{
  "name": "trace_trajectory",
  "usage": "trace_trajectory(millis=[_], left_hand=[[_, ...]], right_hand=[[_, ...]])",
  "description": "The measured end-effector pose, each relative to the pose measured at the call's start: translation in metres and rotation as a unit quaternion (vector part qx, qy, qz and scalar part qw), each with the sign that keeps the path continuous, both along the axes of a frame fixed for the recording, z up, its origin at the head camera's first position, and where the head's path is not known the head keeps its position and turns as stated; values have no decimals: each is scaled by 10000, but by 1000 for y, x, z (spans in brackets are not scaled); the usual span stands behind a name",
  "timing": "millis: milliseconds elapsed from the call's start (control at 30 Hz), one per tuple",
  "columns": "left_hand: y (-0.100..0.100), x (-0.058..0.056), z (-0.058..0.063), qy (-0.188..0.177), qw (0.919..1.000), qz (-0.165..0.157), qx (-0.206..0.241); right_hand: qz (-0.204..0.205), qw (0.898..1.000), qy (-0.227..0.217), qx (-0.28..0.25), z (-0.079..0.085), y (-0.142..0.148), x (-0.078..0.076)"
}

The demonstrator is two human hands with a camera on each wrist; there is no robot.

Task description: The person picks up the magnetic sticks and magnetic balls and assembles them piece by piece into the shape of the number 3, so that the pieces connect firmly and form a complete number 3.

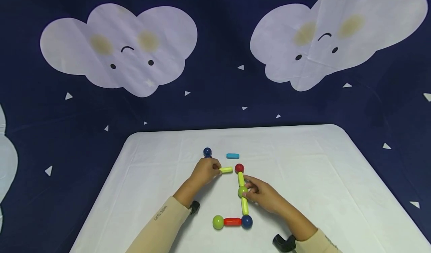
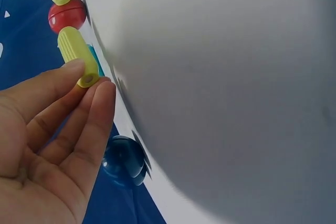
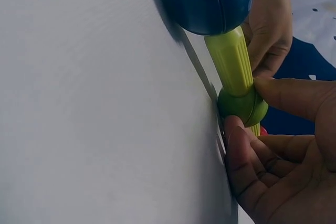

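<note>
Left hand (image 1: 204,171): thumb and fingertips in a narrow pinch on one end of a yellow rod (image 1: 227,169); a round grey spot in the rod's pinched end, left wrist view

Right hand (image 1: 264,197): thumb and fingers curled in, holding the middle green ball (image 1: 242,192) where the lower yellow rod (image 1: 244,206) joins it

Red ball (image 1: 239,168): just beside the pinched rod's free end; contact cannot be told, as the two overlap in the left wrist view

Upper yellow rod (image 1: 241,179): between red ball and middle green ball

Dark blue ball (image 1: 247,222): near corner of the figure, joined to a red rod (image 1: 232,222), which ends in an outer green ball (image 1: 218,222)

Light blue rod (image 1: 232,156): loose, beyond the red ball

Far blue ball (image 1: 207,151): just beyond the left hand

White table (image 1: 303,159): beneath all

Step, as judged: adding the pinched rod to the red ball

Next move, as judged: align the free end, bring it against the ball, keep the middle green ball steady
</note>
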State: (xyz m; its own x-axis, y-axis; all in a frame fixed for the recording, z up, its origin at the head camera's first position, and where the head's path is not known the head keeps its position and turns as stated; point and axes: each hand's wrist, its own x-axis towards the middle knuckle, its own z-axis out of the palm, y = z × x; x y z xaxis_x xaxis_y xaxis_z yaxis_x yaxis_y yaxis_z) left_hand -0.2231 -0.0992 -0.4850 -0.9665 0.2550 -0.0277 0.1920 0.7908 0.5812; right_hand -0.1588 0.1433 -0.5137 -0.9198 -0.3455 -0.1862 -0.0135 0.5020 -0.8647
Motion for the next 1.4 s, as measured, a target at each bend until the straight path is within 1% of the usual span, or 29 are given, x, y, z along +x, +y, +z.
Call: trace_trajectory(millis=[367,633,933,1067,1233,1400], left_hand=[[1,-3,-5,193,9997,-14,147],[4,-4,-5,48,9997,46,243],[2,-4,-5,53,9994,-26,349],[1,-4,-5,-13,9992,-7,408],[1,-4,-4,-91,9992,43,380],[1,-3,-2,-139,9993,74,336]], right_hand=[[47,10000,-39,10,1,-5,-3],[59,10000,8,-38,-2,-4,-4],[12,10000,-30,-41,-1,-5,-4],[-44,9999,-77,-72,0,-5,-6],[-121,9999,65,35,0,-6,-10],[-376,9992,53,108,-1,-9,-18]])
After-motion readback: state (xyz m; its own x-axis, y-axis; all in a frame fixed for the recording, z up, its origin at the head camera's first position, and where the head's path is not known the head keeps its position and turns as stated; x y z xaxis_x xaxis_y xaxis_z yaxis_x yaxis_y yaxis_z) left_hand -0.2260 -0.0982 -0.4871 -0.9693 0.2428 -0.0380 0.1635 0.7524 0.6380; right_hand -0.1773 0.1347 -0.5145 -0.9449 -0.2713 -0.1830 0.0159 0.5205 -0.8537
